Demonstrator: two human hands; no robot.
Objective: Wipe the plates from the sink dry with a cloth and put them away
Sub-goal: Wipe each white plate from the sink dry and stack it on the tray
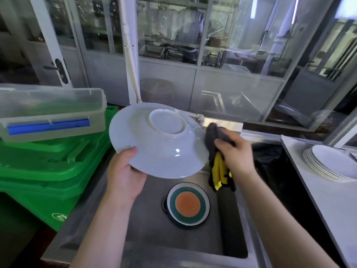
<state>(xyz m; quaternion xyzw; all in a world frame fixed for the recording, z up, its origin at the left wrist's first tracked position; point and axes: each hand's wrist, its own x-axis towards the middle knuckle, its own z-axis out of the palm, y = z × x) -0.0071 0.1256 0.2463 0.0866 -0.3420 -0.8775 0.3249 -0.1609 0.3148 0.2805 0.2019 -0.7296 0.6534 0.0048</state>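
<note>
My left hand (125, 175) grips the near-left rim of a white deep plate (160, 149), held tilted above the sink with its underside and foot ring facing me. My right hand (234, 154) is closed on a grey and yellow cloth (216, 151), which presses against the plate's right rim. The cloth's yellow end hangs down below my hand. In the steel sink (135, 225) lies a plate with an orange centre and green ring (188, 204), resting on a dark dish. A stack of white plates (328, 163) sits on the counter at the right.
Green plastic bins (48, 171) stand left of the sink, with a clear lidded box (52, 113) with a blue clasp on top. A white tap (199, 118) is behind the plate. Glass partitions run along the back. A white counter (324, 200) lies to the right.
</note>
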